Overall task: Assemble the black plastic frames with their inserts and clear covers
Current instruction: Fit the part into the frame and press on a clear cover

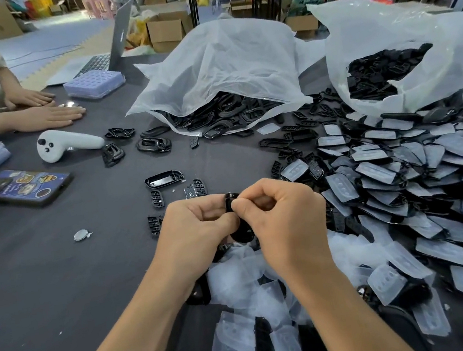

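My left hand point(199, 229) and right hand point(286, 221) meet over the table point(89, 267) in the head view. Both are curled around one black frame point(231, 200), and the right thumb and forefinger pinch its top edge. Loose clear covers point(269, 294) lie just under my wrists. A big heap of covered pieces point(402, 182) spreads at the right. Behind it a white bag point(224, 64) spills frames, with a second bag point(400, 35) beside. A phone point(25, 186) lies far left.
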{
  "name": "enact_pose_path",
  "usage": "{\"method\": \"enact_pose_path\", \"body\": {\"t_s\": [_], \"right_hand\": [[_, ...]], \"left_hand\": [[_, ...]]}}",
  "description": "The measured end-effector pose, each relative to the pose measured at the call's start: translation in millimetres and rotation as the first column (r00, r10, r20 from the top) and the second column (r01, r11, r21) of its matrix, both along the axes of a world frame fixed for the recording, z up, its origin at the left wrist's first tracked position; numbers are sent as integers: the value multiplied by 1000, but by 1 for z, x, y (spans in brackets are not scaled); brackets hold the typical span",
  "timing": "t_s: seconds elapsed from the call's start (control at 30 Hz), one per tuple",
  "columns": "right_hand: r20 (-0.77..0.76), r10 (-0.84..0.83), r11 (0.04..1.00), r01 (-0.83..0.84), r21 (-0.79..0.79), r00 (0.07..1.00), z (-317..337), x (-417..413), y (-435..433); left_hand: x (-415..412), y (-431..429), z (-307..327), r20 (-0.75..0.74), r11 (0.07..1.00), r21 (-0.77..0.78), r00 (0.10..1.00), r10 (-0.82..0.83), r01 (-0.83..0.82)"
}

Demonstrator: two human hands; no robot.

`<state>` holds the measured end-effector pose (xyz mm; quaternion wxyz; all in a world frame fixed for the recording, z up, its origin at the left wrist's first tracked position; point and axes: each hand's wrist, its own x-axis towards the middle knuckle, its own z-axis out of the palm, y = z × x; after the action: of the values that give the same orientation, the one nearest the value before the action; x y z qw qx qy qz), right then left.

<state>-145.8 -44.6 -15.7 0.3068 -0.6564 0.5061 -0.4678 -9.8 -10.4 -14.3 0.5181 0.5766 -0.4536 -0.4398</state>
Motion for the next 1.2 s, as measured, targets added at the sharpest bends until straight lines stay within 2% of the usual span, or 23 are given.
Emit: {"method": "enact_pose_path", "body": {"t_s": [0.13, 0.27, 0.4, 0.53, 0.8, 0.87, 0.97, 1.03, 1.13, 1.2], "right_hand": [[-27, -72, 997, 72, -11, 997, 0, 6, 2], [47, 63, 992, -67, 104, 997, 0, 3, -3], [64, 117, 988, -123, 88, 991, 0, 2, -4], [76, 177, 963, -189, 192, 981, -3, 0, -6], [44, 94, 985, -99, 142, 995, 7, -1, -6], [-1, 101, 986, -100, 130, 995, 9, -2, -4], [-189, 161, 986, -149, 72, 969, 12, -7, 1], [-339, 285, 956, -239, 173, 896, 17, -11, 4], [-552, 437, 893, -268, 362, 710, 20, -13, 10], [-548, 430, 894, -256, 367, 718, 18, -12, 15]], "left_hand": [[2, 1, 2, -43, 999, -17, 998, 50, -51], [4, 2, 3, -86, 997, -36, 994, 62, -65], [2, -1, 0, 28, 993, -27, 993, 116, -115], [3, -4, -5, 47, 986, -9, 985, 166, -166], [4, -3, 0, 57, 996, -55, 995, 80, -77], [3, -3, 0, 48, 992, -40, 991, 124, -122], [5, -2, 0, -12, 972, -31, 972, 234, -235], [9, 0, 2, -73, 961, -34, 960, 270, -273], [12, 3, 3, -134, 960, -27, 953, 272, -278], [12, 8, 1, -112, 962, -19, 957, 269, -272]]}}
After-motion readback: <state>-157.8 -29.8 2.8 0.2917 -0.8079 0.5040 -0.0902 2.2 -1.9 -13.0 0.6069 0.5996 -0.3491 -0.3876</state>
